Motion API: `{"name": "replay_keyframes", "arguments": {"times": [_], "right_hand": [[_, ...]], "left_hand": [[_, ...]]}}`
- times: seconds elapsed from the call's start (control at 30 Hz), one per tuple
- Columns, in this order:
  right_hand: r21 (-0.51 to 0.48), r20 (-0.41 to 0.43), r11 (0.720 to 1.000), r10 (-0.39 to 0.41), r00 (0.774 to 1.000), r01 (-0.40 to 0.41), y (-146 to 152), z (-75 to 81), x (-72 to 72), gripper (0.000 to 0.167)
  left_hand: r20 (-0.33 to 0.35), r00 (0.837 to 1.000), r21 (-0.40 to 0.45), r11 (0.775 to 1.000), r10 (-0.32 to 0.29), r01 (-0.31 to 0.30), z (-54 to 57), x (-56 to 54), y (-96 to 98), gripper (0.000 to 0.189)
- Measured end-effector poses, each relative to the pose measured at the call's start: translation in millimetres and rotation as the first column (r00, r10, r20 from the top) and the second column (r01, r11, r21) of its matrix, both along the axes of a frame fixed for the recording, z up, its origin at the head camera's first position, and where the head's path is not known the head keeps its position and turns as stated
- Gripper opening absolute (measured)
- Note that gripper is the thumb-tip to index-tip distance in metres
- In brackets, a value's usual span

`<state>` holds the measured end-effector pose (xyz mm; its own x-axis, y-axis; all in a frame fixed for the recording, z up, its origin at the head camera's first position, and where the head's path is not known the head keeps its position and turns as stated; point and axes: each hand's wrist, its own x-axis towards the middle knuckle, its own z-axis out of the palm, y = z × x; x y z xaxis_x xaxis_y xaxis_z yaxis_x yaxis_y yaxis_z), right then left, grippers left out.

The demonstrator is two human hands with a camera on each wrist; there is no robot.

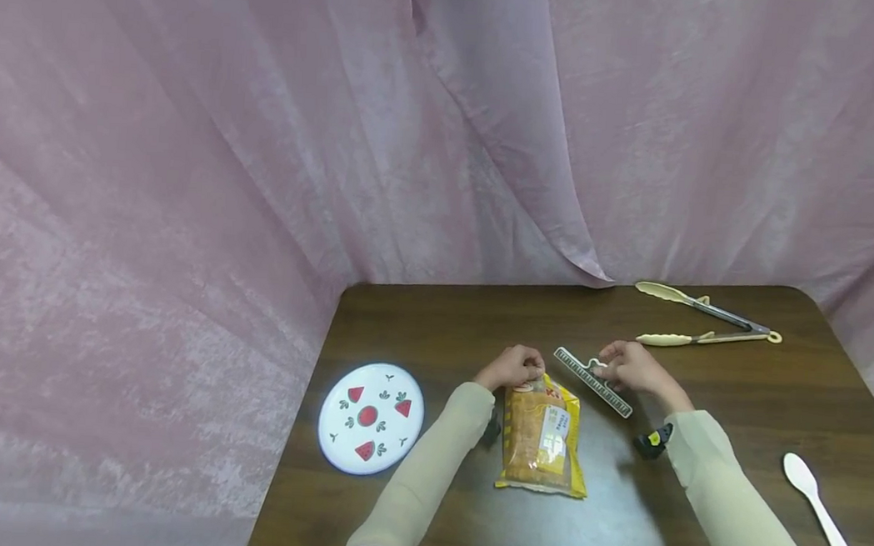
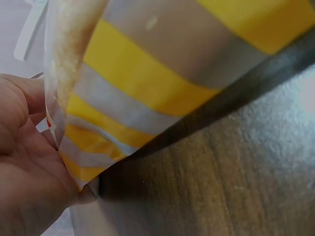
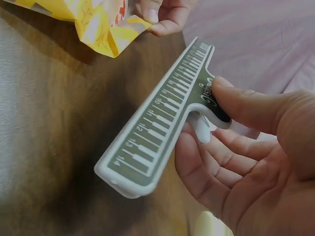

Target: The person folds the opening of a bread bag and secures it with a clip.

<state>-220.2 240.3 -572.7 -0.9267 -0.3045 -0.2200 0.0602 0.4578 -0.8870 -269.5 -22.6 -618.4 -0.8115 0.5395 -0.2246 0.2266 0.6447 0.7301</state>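
A yellow-and-clear bag of bread (image 1: 535,438) lies on the table in the middle of the head view. My left hand (image 1: 512,368) pinches its top end, where the wrapper is gathered; the striped side of the bag (image 2: 128,73) fills much of the left wrist view. My right hand (image 1: 634,370) grips a long bag clip (image 1: 593,382) by its handle, thumb on one side and fingers on the other. In the right wrist view the clip (image 3: 162,118) shows a piano-key print with numbers. It is held above the table, apart from the bag.
A white plate (image 1: 338,421) with watermelon prints lies at the left. Cream-tipped tongs (image 1: 734,320) lie spread at the back right, and a white spoon (image 1: 827,522) rests near the right edge. A pink curtain (image 1: 445,140) hangs behind the table (image 1: 434,315).
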Motion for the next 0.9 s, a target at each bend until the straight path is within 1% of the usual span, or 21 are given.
{"name": "replay_keyframes", "arguments": {"times": [0.07, 0.2, 0.33, 0.47, 0.63, 0.77, 0.9], "right_hand": [[-0.003, 0.002, 1.000, 0.001, 1.000, -0.001, 2, 1.0, 3.7, 0.032], [0.033, 0.005, 0.999, -0.002, 1.000, 0.002, 6, 1.2, 10.1, 0.023], [0.027, 0.030, 1.000, -0.007, 1.000, 0.006, 7, -3.0, 14.3, 0.021], [0.040, 0.031, 0.999, -0.001, 1.000, 0.000, 4, -7.9, 15.7, 0.022], [0.080, 0.002, 0.997, 0.018, 1.000, -0.018, -1, -11.9, 12.9, 0.019], [0.049, -0.023, 0.999, 0.008, 1.000, -0.007, -3, -12.6, 9.5, 0.017], [-0.013, -0.018, 1.000, 0.019, 1.000, -0.019, -5, -14.8, 8.1, 0.017]], "left_hand": [[-0.004, 1.000, -0.001, 1.000, 0.000, 0.000, 0.0, -1.3, -0.1, 0.010], [-0.008, 1.000, 0.001, 1.000, -0.001, 0.001, 1.3, -2.7, 1.1, 0.009], [0.008, 1.000, 0.003, 1.000, -0.004, 0.004, 1.0, -1.8, 2.2, 0.009], [0.014, 1.000, 0.012, 1.000, -0.002, 0.002, -1.6, -1.3, 1.3, 0.009], [0.018, 1.000, 0.025, 1.000, 0.015, -0.016, -5.2, -2.8, -1.8, 0.008], [0.035, 0.999, 0.059, 0.998, 0.026, -0.028, -4.2, -3.3, -2.4, 0.008], [0.030, 0.999, 0.058, 0.998, 0.021, -0.023, -2.0, -1.9, -1.1, 0.008]]}}
